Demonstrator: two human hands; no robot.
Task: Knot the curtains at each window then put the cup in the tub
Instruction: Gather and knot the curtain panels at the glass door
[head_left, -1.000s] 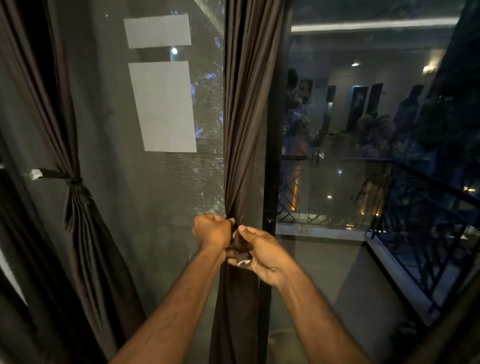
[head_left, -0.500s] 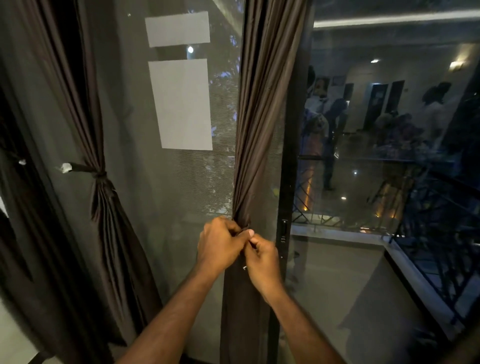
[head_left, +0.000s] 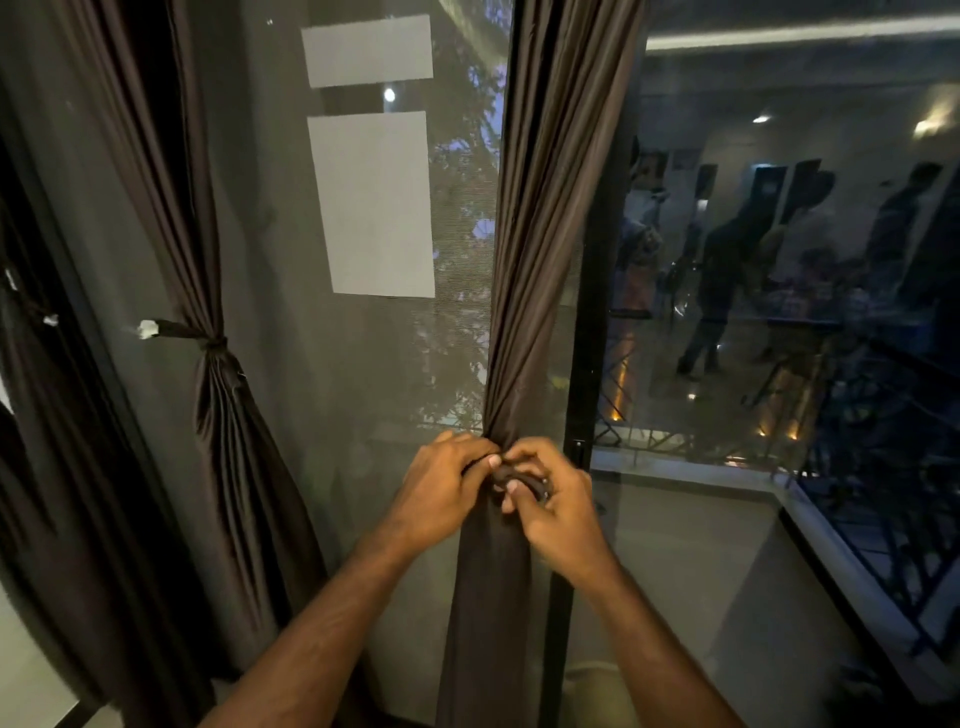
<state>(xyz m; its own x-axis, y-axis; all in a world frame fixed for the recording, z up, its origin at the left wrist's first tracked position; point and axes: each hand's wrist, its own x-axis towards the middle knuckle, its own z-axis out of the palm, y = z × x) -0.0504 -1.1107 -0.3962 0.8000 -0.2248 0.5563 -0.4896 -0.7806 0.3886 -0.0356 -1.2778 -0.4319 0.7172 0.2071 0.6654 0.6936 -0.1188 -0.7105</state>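
Note:
A dark brown curtain (head_left: 545, 249) hangs in the middle, gathered into a narrow bundle at waist height. My left hand (head_left: 441, 488) grips the gathered cloth from the left. My right hand (head_left: 556, 509) pinches a dark tie band (head_left: 522, 480) wrapped around the front of the bundle. Both hands touch each other at the gather. A second brown curtain (head_left: 208, 426) at the left is cinched by a dark tie with a white end (head_left: 148, 329). No cup or tub shows in this view.
Behind the curtains stands a mesh-covered window (head_left: 374, 208) with two pale rectangles on it. A black frame post (head_left: 587, 364) runs just right of my hands. Beyond the glass at the right lie a balcony floor and a black railing (head_left: 883, 493). Reflections of people show in the glass.
The view has shifted left, so the curtain sits further right in frame. My right hand has moved from below the gather up onto the tie band.

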